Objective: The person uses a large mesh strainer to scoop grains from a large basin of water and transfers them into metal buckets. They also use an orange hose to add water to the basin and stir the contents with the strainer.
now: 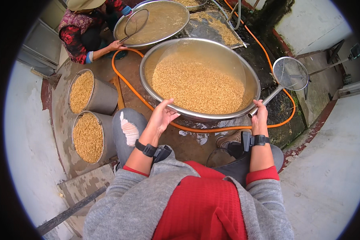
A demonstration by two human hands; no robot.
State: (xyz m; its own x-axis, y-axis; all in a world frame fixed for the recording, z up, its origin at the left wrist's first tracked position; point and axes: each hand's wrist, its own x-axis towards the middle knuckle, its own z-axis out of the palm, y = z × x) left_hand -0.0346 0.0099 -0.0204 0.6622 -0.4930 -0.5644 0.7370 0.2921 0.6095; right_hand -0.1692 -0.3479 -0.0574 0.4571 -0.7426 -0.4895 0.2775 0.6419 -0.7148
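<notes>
A wide stainless steel basin (148,86) stands in front of me, heaped with wet golden grain (198,86) under cloudy water at its far side. My left hand (163,117) grips the near left rim, thumb on top and fingers underneath. At the near right rim, my right hand (260,114) is closed around the metal handle of a round mesh strainer (291,73). The handle's end sticks out past my fingers against the basin, and the mesh head reaches out to the right. Whether these fingers also grip the rim is unclear.
Two metal buckets (104,96) of grain stand on the left. An orange hose (128,82) loops around the basin. Across from me, a co-worker (84,28) holds another strainer (137,22) over a second basin (182,26) of murky water. White walls flank both sides.
</notes>
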